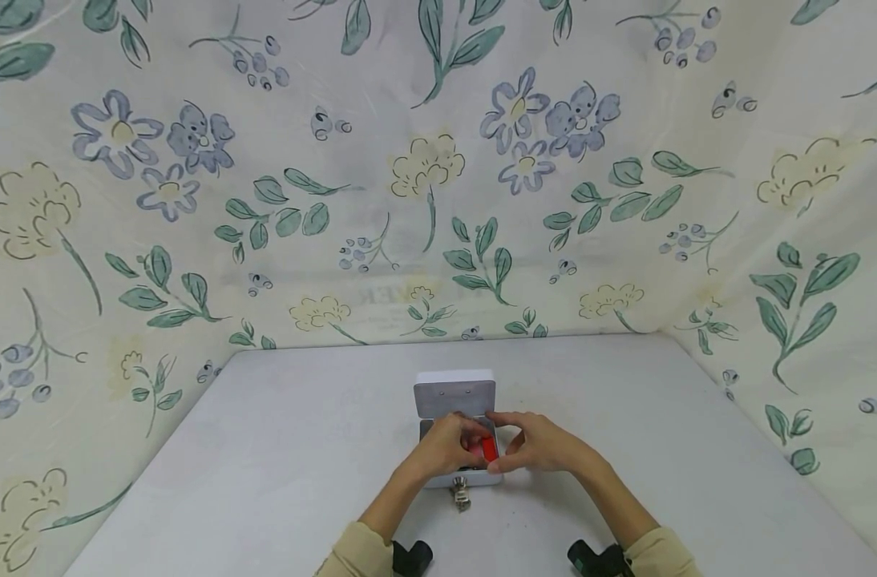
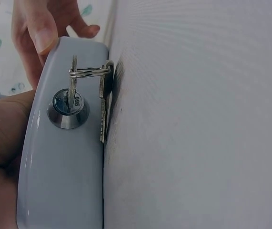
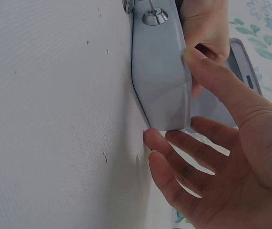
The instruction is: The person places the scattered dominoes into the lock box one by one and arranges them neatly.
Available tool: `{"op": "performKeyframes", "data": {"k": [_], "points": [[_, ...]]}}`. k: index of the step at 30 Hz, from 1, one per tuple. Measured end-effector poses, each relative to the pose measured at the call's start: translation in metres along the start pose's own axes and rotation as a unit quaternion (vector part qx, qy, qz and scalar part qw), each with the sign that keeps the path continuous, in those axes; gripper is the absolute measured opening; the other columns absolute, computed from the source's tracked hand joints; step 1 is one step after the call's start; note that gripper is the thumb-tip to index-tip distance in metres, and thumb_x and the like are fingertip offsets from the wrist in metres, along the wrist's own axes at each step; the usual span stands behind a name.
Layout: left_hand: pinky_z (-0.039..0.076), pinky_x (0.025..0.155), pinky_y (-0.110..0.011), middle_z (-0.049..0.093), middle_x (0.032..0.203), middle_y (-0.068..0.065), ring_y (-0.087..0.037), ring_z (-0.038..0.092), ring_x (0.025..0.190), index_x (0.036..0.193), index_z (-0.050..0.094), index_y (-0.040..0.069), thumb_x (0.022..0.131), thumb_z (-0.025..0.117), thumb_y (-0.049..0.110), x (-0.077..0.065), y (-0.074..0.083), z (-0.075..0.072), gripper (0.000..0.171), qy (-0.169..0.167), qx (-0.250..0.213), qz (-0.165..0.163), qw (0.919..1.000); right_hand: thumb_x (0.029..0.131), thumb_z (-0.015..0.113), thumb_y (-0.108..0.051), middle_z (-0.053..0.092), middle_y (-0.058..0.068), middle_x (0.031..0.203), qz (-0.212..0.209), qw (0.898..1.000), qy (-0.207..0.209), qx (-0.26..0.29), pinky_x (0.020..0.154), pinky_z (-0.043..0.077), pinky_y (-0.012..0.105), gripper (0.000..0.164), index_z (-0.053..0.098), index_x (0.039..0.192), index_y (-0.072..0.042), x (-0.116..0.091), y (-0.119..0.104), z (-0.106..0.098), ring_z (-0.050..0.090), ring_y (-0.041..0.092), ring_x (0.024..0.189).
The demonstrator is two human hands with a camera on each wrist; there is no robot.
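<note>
A small white cash box (image 1: pixel 464 480) stands with its lid (image 1: pixel 454 397) raised. My left hand (image 1: pixel 444 445) reaches into it from the left, fingers curled at a small red object (image 1: pixel 490 449); the fingers partly hide it, and its kind is not clear. At the right side, my right hand (image 1: pixel 543 445) holds the box, thumb on the front rim and fingers along the side wall, as the right wrist view shows. In the left wrist view, a key (image 2: pixel 73 81) sits in the round front lock (image 2: pixel 68 114), with more keys (image 2: pixel 103 105) hanging from its ring.
The box stands on a white table (image 1: pixel 301 449). Behind it and at the sides hangs a floral cloth (image 1: pixel 366 216). Black wrist devices (image 1: pixel 413 557) show at both sleeves near the bottom of the head view.
</note>
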State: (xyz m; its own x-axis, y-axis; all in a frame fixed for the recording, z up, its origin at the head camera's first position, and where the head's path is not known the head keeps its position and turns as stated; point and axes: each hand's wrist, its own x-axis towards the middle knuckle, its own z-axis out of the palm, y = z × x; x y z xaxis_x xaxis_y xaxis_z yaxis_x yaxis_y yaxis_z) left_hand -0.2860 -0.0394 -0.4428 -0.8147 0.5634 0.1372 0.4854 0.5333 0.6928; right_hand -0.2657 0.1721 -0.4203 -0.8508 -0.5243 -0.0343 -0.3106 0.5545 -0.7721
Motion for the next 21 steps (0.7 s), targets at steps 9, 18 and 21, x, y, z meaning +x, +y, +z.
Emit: {"op": "performKeyframes", "data": {"k": [9, 18, 21], "points": [[0.039, 0.055, -0.012, 0.054, 0.070, 0.001, -0.003, 0.045, 0.065, 0.109, 0.072, -0.002, 0.077, 0.080, 0.004, -0.0005, 0.0005, -0.0011, 0.034, -0.008, -0.010, 0.005, 0.9999, 0.078, 0.082, -0.031, 0.059, 0.018, 0.129, 0.000, 1.000, 0.000, -0.003, 0.061, 0.049, 0.023, 0.081, 0.045, 0.146, -0.006, 0.0007, -0.0008, 0.0003, 0.061, 0.016, 0.079], [0.041, 0.055, -0.013, 0.054, 0.068, 0.001, -0.005, 0.046, 0.064, 0.109, 0.071, -0.003, 0.077, 0.079, 0.001, -0.0006, 0.0022, -0.0023, 0.033, -0.012, -0.011, 0.009, 0.9998, 0.079, 0.082, -0.031, 0.056, 0.018, 0.136, 0.000, 1.000, -0.001, -0.005, 0.062, 0.049, 0.023, 0.081, 0.045, 0.146, -0.006, 0.0012, 0.0003, 0.0007, 0.061, 0.016, 0.079], [0.041, 0.056, -0.013, 0.054, 0.068, 0.001, -0.005, 0.046, 0.064, 0.109, 0.072, -0.003, 0.078, 0.079, 0.000, -0.0013, 0.0032, -0.0026, 0.032, -0.012, -0.012, 0.007, 0.9998, 0.078, 0.082, -0.031, 0.056, 0.017, 0.135, 0.001, 1.000, 0.000, -0.006, 0.061, 0.048, 0.023, 0.081, 0.045, 0.146, -0.006, 0.0010, 0.0004, 0.0010, 0.061, 0.015, 0.078]]}}
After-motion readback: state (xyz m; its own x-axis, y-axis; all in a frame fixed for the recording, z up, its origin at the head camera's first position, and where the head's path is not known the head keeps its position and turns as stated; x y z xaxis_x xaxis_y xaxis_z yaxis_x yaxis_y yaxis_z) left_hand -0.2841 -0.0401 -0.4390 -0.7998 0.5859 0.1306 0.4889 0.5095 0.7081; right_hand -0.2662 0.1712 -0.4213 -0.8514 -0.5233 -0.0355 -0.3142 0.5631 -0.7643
